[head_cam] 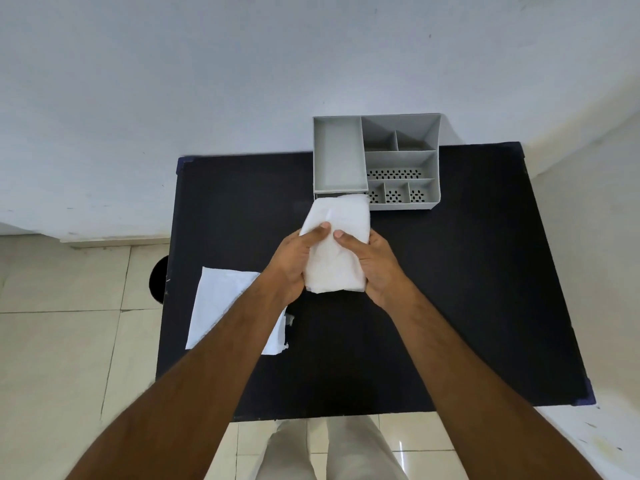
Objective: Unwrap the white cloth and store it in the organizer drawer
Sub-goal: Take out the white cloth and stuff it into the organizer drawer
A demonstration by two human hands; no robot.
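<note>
Standing at the near edge of a black table (pixel 450 306), the person reaches both forearms out over it. Flat on the near left of the tabletop lies a white sheet (pixel 221 306), likely the discarded wrapping, partly hidden under the left forearm. Farther in, at mid-table, the left hand (pixel 294 261) and right hand (pixel 377 265) are both clamped on the folded white cloth (pixel 334 244), thumbs pressed on top and fingers curled beneath its long sides, holding it just in front of the organizer. The cloth looks soft, light and limp; it will likely sag or unfold if held at one corner, so a grip along both side edges, keeping the fold compact, suits it best. Beyond it, at the far edge against the wall, stands the grey desk organizer (pixel 433 174) with open compartments; its drawer (pixel 339 195) sits low at the left front, mostly hidden by the cloth, so how far it is open cannot be told.
</note>
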